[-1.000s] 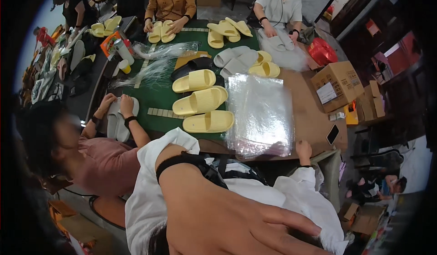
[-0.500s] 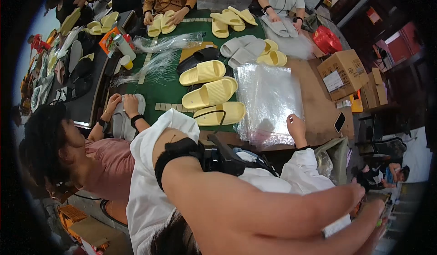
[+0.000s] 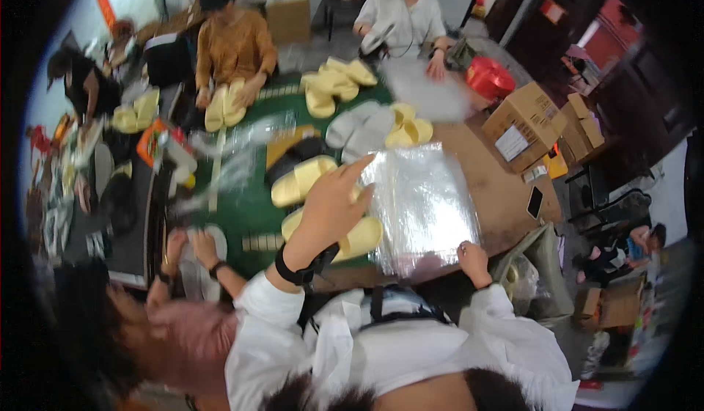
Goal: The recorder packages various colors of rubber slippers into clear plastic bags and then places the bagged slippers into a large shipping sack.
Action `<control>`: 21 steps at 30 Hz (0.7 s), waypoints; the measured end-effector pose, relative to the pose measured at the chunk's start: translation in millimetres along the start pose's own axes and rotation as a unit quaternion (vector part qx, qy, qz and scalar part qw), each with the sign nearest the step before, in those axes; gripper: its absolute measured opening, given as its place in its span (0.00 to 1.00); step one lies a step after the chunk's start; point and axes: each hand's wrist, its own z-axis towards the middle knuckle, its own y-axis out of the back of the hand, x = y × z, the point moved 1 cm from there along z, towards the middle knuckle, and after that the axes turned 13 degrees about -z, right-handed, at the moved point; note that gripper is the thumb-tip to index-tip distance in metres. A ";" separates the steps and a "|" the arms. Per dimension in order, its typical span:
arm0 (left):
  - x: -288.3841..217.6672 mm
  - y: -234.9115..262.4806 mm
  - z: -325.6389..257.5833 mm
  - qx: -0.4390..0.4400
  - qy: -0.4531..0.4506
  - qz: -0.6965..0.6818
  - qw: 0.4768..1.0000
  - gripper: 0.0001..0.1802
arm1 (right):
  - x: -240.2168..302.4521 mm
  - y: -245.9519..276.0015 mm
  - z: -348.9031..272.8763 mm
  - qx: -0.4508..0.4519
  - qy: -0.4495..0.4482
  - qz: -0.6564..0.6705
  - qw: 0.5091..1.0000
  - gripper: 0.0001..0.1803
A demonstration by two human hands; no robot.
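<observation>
My left hand (image 3: pixel 331 204), a black band at its wrist, hovers above the yellow slippers (image 3: pixel 361 238) and hides part of them. Its fingers are apart, with the index finger stretched toward the stack of clear plastic bags (image 3: pixel 429 206). Beside the near right corner of that stack is my right hand (image 3: pixel 473 261). Its fingers are curled closed, and whether they pinch the plastic does not show. Just beyond my left hand lie another yellow slipper (image 3: pixel 297 181) and a black slipper (image 3: pixel 297 156). Grey slippers (image 3: pixel 361 132) rest farther back.
Co-workers sit around the table; one handles yellow slippers (image 3: pixel 225 106), another a pale slipper near red wrapping (image 3: pixel 490 77). A cardboard box (image 3: pixel 524 125) and a phone (image 3: pixel 535 202) lie at the right. A lined sack (image 3: pixel 535 275) stands by my right arm.
My left hand has swung from close in front of the camera, lower right, out over the yellow slippers. My right hand is now lower, by the bags' near corner. The view has tilted up.
</observation>
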 end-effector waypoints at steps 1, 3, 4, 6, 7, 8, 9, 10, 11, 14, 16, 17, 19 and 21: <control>51.5 -6.8 -13.5 0.029 0.147 0.044 0.988 0.28 | 1.6 -2.4 -7.1 0.022 -0.006 -0.012 1.000 0.11; 137.9 -14.5 -51.6 0.095 0.373 0.086 0.919 0.42 | 3.9 -2.4 -19.5 0.007 -0.001 0.043 0.999 0.10; 182.4 -19.6 -81.4 0.091 0.432 0.118 0.889 0.50 | 7.8 0.5 -19.7 0.003 0.007 0.041 0.999 0.10; 232.4 -29.0 -125.0 0.041 0.482 0.045 0.874 0.55 | 10.0 4.6 -23.6 0.012 0.020 0.039 0.999 0.10; 235.4 -34.8 -125.6 0.027 0.481 0.028 0.876 0.52 | 9.5 7.1 -23.6 0.011 0.019 0.043 0.999 0.10; 240.8 -39.3 -127.4 0.021 0.545 -0.100 0.832 0.50 | 10.1 5.6 -24.8 0.012 0.010 0.048 0.999 0.10; 206.7 -48.3 -94.1 0.035 0.595 -0.226 0.771 0.48 | 4.2 2.1 -27.5 0.014 -0.018 0.051 0.998 0.11; 222.5 -45.5 -109.7 -0.001 0.610 -0.285 0.739 0.46 | 11.3 6.5 -25.9 0.013 -0.009 0.063 0.998 0.11; 230.5 -50.9 -103.1 -0.019 0.618 -0.345 0.706 0.44 | 12.8 9.9 -25.6 0.022 -0.012 0.069 0.997 0.11; 269.6 -75.1 -113.2 -0.118 0.516 -0.390 0.754 0.32 | 18.9 13.8 -28.7 0.031 -0.008 0.079 0.996 0.11; 296.9 -76.0 -123.6 -0.221 0.417 -0.513 0.717 0.20 | 23.2 10.7 -25.9 0.044 0.008 0.071 0.996 0.12; 300.3 -73.1 -122.7 -0.216 0.417 -0.510 0.721 0.20 | 23.7 7.6 -25.6 0.043 0.004 0.076 0.996 0.12; 284.0 -72.0 -111.2 -0.220 0.439 -0.473 0.732 0.17 | 18.6 6.7 -27.1 0.045 -0.003 0.087 0.995 0.12; 281.1 -70.8 -114.4 -0.211 0.412 -0.448 0.765 0.21 | 18.7 3.2 -24.7 0.044 0.002 0.115 0.992 0.12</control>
